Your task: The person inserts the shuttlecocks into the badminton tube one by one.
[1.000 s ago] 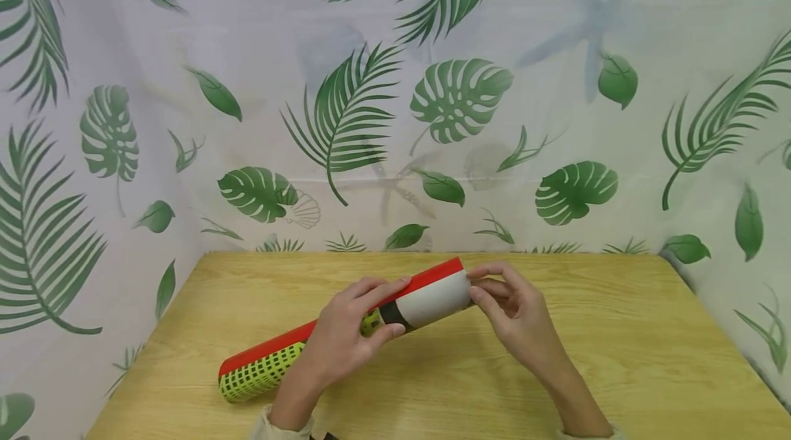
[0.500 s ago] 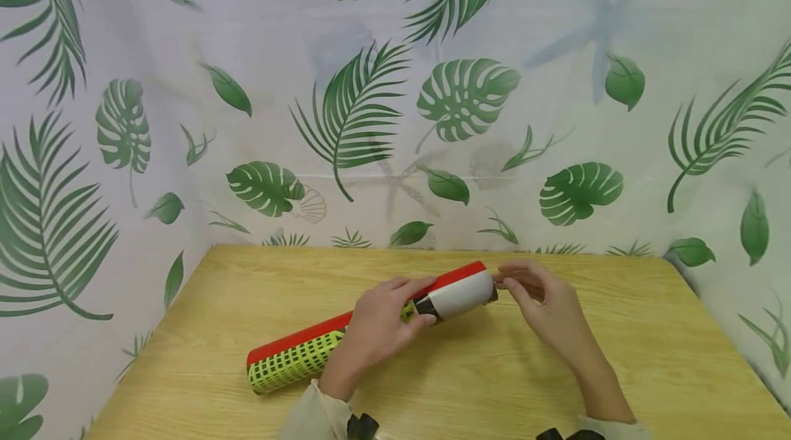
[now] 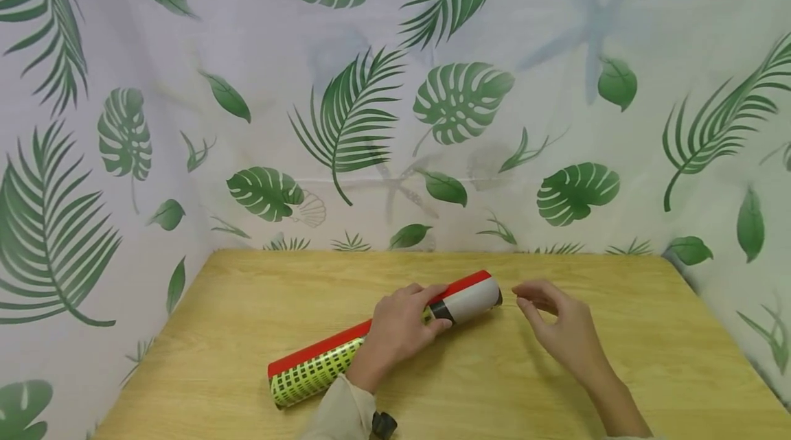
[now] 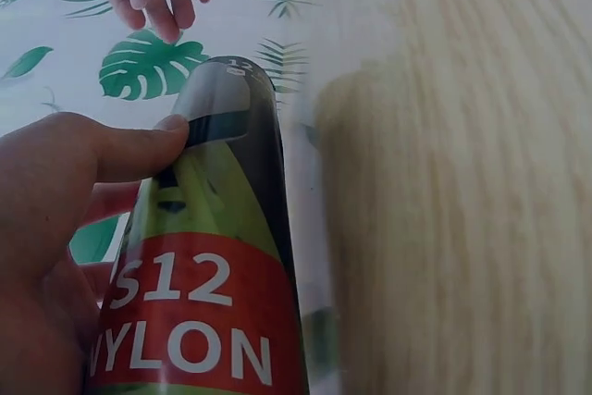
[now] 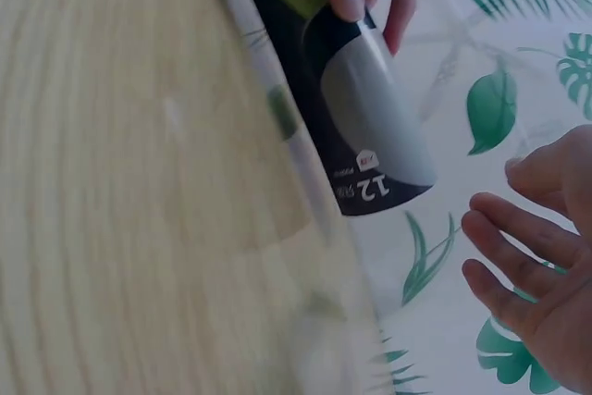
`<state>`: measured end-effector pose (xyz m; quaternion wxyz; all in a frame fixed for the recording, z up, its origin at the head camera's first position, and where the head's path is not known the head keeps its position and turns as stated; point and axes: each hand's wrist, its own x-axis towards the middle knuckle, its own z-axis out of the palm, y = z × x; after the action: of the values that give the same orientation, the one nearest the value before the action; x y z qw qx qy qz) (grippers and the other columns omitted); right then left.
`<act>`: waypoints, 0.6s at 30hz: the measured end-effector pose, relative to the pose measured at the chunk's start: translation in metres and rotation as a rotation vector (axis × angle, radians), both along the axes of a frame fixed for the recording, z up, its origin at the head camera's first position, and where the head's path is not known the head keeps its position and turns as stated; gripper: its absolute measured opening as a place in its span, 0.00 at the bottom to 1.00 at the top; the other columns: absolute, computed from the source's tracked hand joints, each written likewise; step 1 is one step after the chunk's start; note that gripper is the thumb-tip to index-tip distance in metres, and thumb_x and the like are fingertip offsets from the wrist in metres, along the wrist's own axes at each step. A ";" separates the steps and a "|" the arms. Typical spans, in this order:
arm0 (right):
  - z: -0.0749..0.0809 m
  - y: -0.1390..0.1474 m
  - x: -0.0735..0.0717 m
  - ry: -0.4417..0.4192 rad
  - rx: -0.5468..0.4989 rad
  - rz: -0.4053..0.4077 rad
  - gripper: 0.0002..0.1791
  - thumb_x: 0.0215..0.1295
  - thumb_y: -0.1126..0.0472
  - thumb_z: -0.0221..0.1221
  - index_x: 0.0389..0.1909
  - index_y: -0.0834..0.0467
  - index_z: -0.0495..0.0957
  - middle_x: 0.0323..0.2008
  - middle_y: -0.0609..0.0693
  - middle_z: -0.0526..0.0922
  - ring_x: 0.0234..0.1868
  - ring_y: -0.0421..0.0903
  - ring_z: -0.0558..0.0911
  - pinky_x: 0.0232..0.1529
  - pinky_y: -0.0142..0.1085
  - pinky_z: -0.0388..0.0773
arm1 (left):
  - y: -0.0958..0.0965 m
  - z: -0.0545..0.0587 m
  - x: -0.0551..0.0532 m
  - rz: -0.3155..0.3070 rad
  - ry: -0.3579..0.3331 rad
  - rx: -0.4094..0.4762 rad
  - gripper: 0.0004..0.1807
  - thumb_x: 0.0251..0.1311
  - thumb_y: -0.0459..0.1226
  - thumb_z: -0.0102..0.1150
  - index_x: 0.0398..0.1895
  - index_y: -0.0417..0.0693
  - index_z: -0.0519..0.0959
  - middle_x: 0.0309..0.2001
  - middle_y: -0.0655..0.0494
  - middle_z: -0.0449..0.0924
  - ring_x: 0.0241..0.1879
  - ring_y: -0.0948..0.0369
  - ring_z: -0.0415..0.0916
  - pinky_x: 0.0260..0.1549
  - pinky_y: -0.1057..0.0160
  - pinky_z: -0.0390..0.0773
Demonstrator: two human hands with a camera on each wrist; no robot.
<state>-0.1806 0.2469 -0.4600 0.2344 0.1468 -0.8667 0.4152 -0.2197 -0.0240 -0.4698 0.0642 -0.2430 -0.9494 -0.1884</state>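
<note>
A long shuttlecock tube point(image 3: 318, 368), red along the top, lime with a black grid and grey-white near one end, lies slantwise over the table. My left hand point(image 3: 402, 330) grips it beyond its middle, thumb on the near side and fingers over the top. In the left wrist view, the tube point(image 4: 199, 312) carries the lettering "S12 NYLON". Just off its right end is my right hand point(image 3: 562, 327), apart from it and holding nothing. The right wrist view has these fingers loosely bent beside the dark-rimmed tube end point(image 5: 384, 193).
The wood-grain table point(image 3: 494, 385) reaches back to a white curtain point(image 3: 395, 14) printed with green leaves, which also hangs at both sides. A black strap point(image 3: 383, 424) shows at the left sleeve point(image 3: 342, 409).
My right hand has come away from the tube's end, leaving a gap. The tube, still in my left hand, has shifted right, and its right end has dropped.
</note>
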 end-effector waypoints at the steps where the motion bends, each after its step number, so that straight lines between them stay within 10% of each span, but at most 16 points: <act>1: -0.003 0.001 0.000 0.012 0.010 -0.009 0.09 0.68 0.69 0.65 0.47 0.60 0.84 0.43 0.47 0.88 0.44 0.44 0.87 0.47 0.24 0.78 | 0.000 -0.001 0.000 0.008 -0.006 -0.016 0.32 0.64 0.58 0.65 0.72 0.68 0.74 0.55 0.57 0.82 0.46 0.54 0.82 0.40 0.53 0.79; 13: -0.023 0.026 0.000 0.133 0.219 -0.034 0.20 0.57 0.72 0.72 0.51 0.61 0.85 0.47 0.53 0.88 0.44 0.54 0.87 0.42 0.42 0.83 | 0.007 -0.006 0.001 0.019 -0.008 -0.099 0.35 0.67 0.61 0.59 0.75 0.67 0.69 0.61 0.55 0.80 0.53 0.51 0.80 0.47 0.49 0.79; 18: -0.023 0.037 -0.003 0.212 0.216 -0.043 0.22 0.53 0.75 0.72 0.51 0.64 0.85 0.46 0.56 0.88 0.44 0.57 0.87 0.47 0.22 0.75 | 0.004 0.001 0.001 0.004 -0.039 -0.064 0.36 0.69 0.63 0.54 0.77 0.67 0.66 0.64 0.54 0.77 0.58 0.49 0.78 0.53 0.44 0.76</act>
<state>-0.1832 0.2834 -0.4832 0.3165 0.1955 -0.8795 0.2968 -0.2184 -0.0199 -0.4687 0.0381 -0.2395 -0.9564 -0.1626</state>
